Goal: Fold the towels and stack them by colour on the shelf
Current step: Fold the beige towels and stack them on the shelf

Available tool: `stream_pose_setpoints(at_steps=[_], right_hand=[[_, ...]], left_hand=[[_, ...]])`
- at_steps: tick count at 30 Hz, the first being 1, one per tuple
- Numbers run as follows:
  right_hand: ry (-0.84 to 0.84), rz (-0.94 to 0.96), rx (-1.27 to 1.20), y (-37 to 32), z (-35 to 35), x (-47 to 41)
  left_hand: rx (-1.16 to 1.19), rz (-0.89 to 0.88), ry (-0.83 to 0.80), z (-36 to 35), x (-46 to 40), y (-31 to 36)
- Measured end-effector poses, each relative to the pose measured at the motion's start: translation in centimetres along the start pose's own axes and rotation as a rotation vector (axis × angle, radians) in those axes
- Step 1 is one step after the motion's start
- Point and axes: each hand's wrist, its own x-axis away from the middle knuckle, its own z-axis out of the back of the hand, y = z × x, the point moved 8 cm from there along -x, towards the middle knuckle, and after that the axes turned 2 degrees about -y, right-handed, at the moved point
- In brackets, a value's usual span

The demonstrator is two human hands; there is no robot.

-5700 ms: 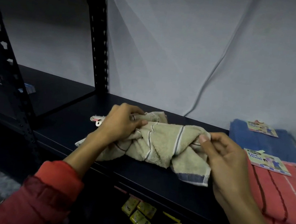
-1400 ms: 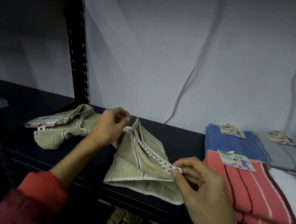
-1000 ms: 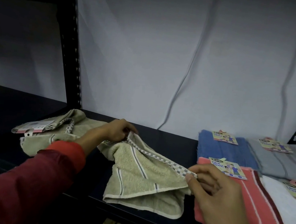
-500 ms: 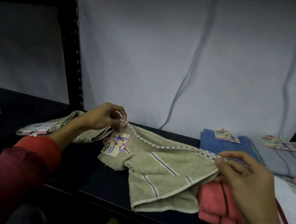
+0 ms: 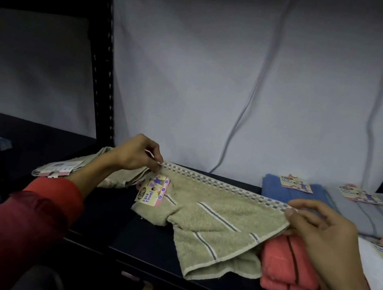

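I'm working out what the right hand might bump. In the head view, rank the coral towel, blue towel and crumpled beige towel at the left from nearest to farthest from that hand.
1. Coral towel, directly under the right hand.
2. Blue towel, just behind it.
3. Crumpled beige towel, far left, past the left hand.

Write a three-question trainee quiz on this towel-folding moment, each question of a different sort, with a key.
1. True or false: both hands pinch the beige towel along its checked edge.
2. Which folded towel lies partly under it? A blue B coral C grey
3. Fill in: the tag hangs near the ___ hand.

Key: 1 true, left hand, right hand; 2 B; 3 left.
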Motion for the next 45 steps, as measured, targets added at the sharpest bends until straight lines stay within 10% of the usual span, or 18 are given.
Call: stream_pose_setpoints(at_steps=[18, 27, 38, 45], right_hand=[[-0.052, 0.419, 0.291, -10.2, -5.7, -11.6], [-0.882, 0.313, 0.761, 0.4, -10.6, 3.6], [-0.996, 0.360, 0.926, 2.2, -11.1, 5.7], [-0.992, 0.268, 0.866, -1.1, -14.5, 0.3]], left_hand=[[-0.114, -0.090, 0.613, 12.6, 2.9, 6.1], [-0.212, -0.138, 0.211, 4.5, 11.3, -3.9], [-0.337, -0.088, 0.051, 1.0, 15.2, -7.7], [-0.095, -0.015, 0.258, 0.9, 13.1, -3.4]])
